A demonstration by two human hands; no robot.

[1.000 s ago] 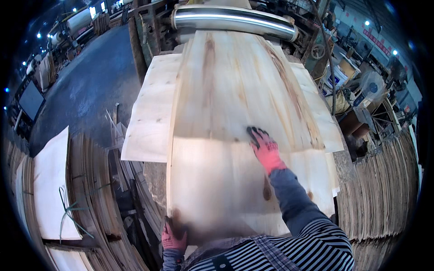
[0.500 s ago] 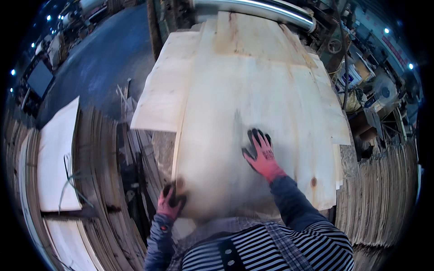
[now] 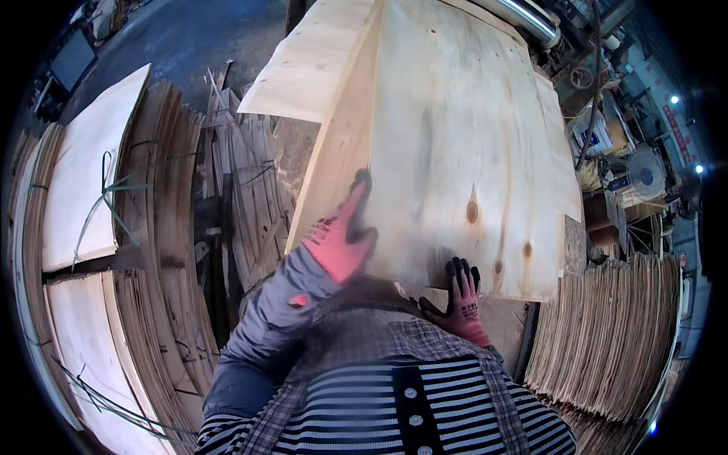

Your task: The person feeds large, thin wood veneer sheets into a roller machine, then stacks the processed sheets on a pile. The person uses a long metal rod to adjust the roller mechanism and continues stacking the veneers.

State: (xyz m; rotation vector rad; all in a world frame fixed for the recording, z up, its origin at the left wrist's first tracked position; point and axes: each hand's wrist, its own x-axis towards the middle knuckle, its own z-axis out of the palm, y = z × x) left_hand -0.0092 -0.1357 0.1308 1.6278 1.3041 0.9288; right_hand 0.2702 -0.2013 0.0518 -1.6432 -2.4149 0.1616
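Observation:
A pale wood veneer sheet [image 3: 432, 167] with dark knots lies on top of a stack in front of me. Along its left side a strip of a lower sheet [image 3: 345, 136] shows. My left hand [image 3: 340, 239], in a pink glove with dark fingertips, rests at the top sheet's left edge. Its fingers are stretched forward and the thumb stands apart; the tips are blurred. By the near edge is my right hand [image 3: 461, 305], gloved alike, fingers extended at the sheet and thumb spread to the left.
Bundles of veneer [image 3: 91, 182] tied with green cord stand at the left, beside a heap of wood strips [image 3: 246, 178]. At the right is a tall veneer stack [image 3: 607, 337]. A fan [image 3: 644, 173] stands beyond it. A metal roller [image 3: 527, 19] crosses the far end.
My left hand has moved from the near left corner forward and to the right. My right hand has come back to the near edge. The top sheet's left edge has shifted right, exposing the lower sheet.

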